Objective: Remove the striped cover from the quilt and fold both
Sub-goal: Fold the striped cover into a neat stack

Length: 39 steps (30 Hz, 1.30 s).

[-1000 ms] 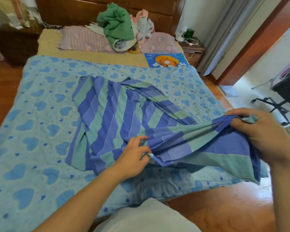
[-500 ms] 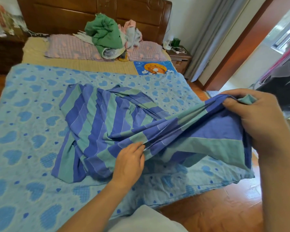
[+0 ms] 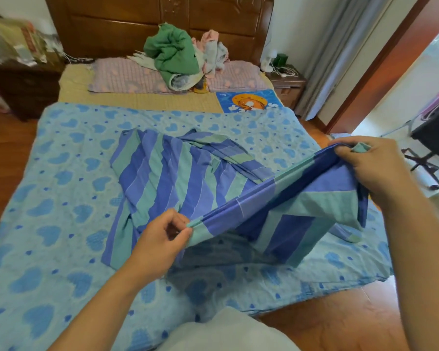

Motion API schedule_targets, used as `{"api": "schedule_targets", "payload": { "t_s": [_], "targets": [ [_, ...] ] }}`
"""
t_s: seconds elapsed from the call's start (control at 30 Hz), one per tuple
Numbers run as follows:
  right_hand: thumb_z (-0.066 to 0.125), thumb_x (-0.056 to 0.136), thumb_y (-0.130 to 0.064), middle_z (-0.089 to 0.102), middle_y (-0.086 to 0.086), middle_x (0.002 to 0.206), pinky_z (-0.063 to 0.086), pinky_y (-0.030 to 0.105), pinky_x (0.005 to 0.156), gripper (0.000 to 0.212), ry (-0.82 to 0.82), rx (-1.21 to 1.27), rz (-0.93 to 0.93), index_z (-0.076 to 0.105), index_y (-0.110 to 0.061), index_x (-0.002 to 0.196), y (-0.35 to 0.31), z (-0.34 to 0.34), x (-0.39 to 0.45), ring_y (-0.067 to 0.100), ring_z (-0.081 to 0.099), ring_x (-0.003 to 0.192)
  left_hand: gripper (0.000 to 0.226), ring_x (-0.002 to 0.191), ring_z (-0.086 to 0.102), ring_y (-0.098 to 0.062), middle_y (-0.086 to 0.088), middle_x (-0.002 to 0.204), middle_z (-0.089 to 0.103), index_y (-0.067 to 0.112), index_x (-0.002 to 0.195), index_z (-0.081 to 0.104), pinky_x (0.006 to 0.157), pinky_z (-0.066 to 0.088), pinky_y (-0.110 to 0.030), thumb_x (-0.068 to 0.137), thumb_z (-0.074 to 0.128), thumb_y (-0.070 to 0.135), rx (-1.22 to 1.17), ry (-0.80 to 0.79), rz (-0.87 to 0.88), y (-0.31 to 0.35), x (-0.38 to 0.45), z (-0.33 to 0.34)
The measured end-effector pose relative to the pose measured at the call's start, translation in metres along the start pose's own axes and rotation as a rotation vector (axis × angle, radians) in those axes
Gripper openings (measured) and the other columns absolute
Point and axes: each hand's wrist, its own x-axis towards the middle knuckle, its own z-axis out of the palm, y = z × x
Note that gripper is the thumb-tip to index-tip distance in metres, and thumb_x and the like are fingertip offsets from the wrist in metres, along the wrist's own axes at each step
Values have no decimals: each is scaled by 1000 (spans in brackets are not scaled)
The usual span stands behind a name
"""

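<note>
A bedroom with a wood floor holds a bed (image 3: 137, 101) backed by a dark wooden headboard (image 3: 127, 29). At far left a dark cabinet (image 3: 23, 89) stands by the bed, with blurred papers heaped on top. Spread over most of the bed is the quilt (image 3: 48, 198), pale blue with darker blue hearts, its near edge hanging toward the floor. On the quilt's middle lies the striped cover (image 3: 167, 178), banded in blue and green, rumpled and partly flat. Near the headboard two pink pillows (image 3: 127, 76) carry a heap of clothes (image 3: 178, 54), green on top.

The left hand (image 3: 162, 239) pinches the near edge of the striped cover between thumb and fingers, its grip clenched on the cloth just above the quilt. From there the edge runs taut up and to the right. The right hand (image 3: 375, 171) holds the cover's corner bunched in curled fingers, raised clear of the bed, with a fold of fabric hanging below it.

Right of the bed are a nightstand (image 3: 287, 84), a grey curtain (image 3: 340, 57) and an open doorway with an office chair (image 3: 431, 145) beyond.
</note>
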Motion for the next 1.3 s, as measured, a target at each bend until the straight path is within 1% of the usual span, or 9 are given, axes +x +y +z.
{"api": "schedule_targets", "payload": {
  "t_s": [0.17, 0.33, 0.47, 0.6, 0.7, 0.8, 1.03, 1.17, 1.3],
  "targets": [
    [63, 90, -5, 72, 8, 95, 55, 44, 91, 20, -62, 81, 250, 77, -19, 85, 14, 15, 3, 21, 63, 86, 15, 68, 50, -19, -10, 75, 56, 18, 76, 53, 68, 41, -35, 80, 65, 26, -69, -65, -124, 8, 3, -9],
    [44, 80, 8, 57, 19, 73, 43, 29, 67, 37, -349, 213, 263, 76, -11, 81, 9, 28, -28, 16, 51, 62, 12, 69, 50, -9, 8, 74, 51, 28, 87, 60, 66, 40, -26, 82, 69, 35, 10, -60, -72, 27, 20, 2],
    [52, 87, -44, 62, -12, 72, 39, 18, 64, 25, -665, -52, 60, 76, -40, 83, -8, 47, -57, 3, 53, 60, 29, 76, 57, -4, 10, 82, 59, 36, 109, 67, 68, 44, -15, 80, 73, 37, 51, -236, -4, 41, 29, 1],
    [59, 61, -87, 63, -21, 112, 43, 22, 75, 67, -1051, -457, -186, 53, -58, 122, -22, 107, -91, -4, 57, 99, 37, 75, 60, -9, 7, 85, 60, 36, 115, 67, 71, 51, -22, 79, 74, 36, 49, -380, 36, 55, 29, -4],
    [69, 82, -52, 54, -2, 64, 35, 29, 54, 20, -1059, -450, -302, 60, -35, 78, -23, 139, -99, 11, 47, 60, 35, 76, 62, -13, 3, 88, 62, 36, 113, 69, 72, 53, -22, 78, 75, 34, 100, -397, 48, 61, 25, -16],
    [71, 87, -41, 42, -5, 54, 29, 20, 48, 31, -1045, -257, -167, 57, -36, 59, -19, 132, -93, 11, 35, 50, 31, 68, 55, -7, 9, 86, 59, 38, 108, 69, 65, 46, -16, 81, 75, 25, 227, -336, 46, 58, 22, -32],
    [75, 87, -24, 60, -13, 102, 43, 17, 76, 4, -830, -126, -344, 77, -28, 86, -30, 124, -97, 5, 60, 89, 18, 71, 59, -15, 3, 82, 66, 29, 96, 66, 67, 47, -32, 85, 73, 15, 193, -271, 21, 45, 12, -23],
    [72, 87, -10, 62, -8, 85, 46, 23, 69, 21, -683, -93, -327, 78, -29, 97, -33, 118, -104, 9, 60, 78, 11, 62, 46, -8, 3, 70, 56, 21, 86, 59, 59, 40, -28, 84, 70, 20, 164, -147, 32, 45, 11, -8],
    [76, 82, -41, 64, -11, 76, 46, 23, 63, 13, -792, -222, -327, 70, -37, 93, -30, 113, -117, 8, 58, 70, 15, 57, 43, -4, 11, 65, 53, 23, 80, 55, 55, 35, -14, 85, 69, 19, 171, -145, 119, 53, 9, 5]
  ]
}}
